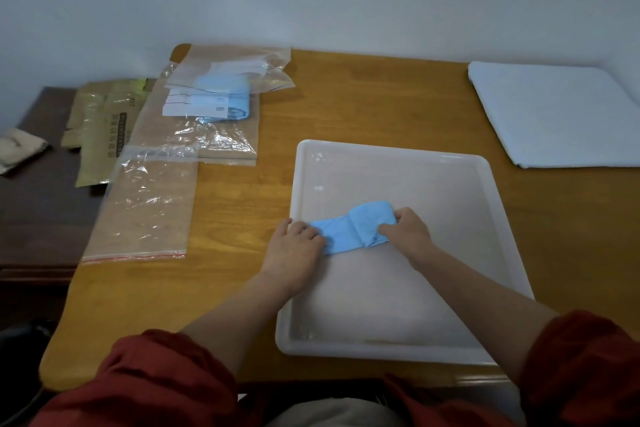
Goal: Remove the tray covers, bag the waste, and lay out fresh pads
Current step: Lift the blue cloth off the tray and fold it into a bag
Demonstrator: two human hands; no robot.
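Roughly midway, we reckon: left hand [294, 248] and right hand [410, 230] pinch the bunched blue cover [353, 227] with curled fingers [306, 229] in the white tray [391, 146], one bag [221, 94] seemingly filled, pad stack [554, 114] not yet laid.

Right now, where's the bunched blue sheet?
In the head view, the blue sheet lies in the white tray, near its left rim, gripped between the left hand and right hand.

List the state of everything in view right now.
blue sheet: bunched, gripped at both ends, inside the tray.
white tray: uncovered.
left hand: grips sheet's left end.
right hand: grips its right end.
near zip bag: flat, empty.
far zip bag: holds blue and white items.
white pad: folded, far right.
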